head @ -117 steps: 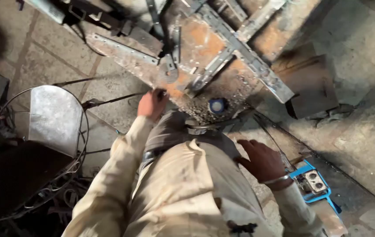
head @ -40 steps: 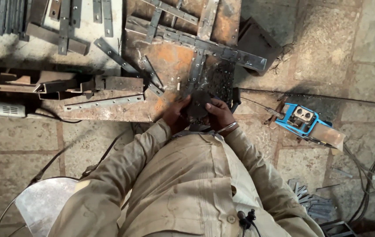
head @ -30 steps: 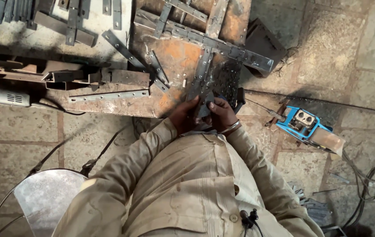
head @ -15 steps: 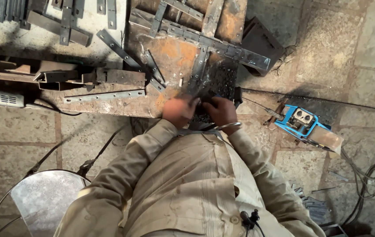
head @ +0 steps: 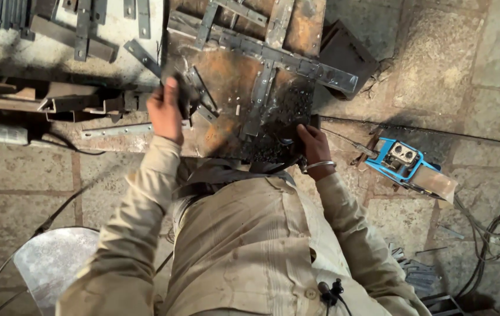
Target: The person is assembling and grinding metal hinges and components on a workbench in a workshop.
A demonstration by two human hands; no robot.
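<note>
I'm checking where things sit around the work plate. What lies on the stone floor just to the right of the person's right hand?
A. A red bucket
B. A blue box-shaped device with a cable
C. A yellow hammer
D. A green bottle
B: the blue box-shaped device lies on the stone floor beside the right hand, which rests at the edge of the rusty steel plate; nothing red, yellow or green is there.
</note>
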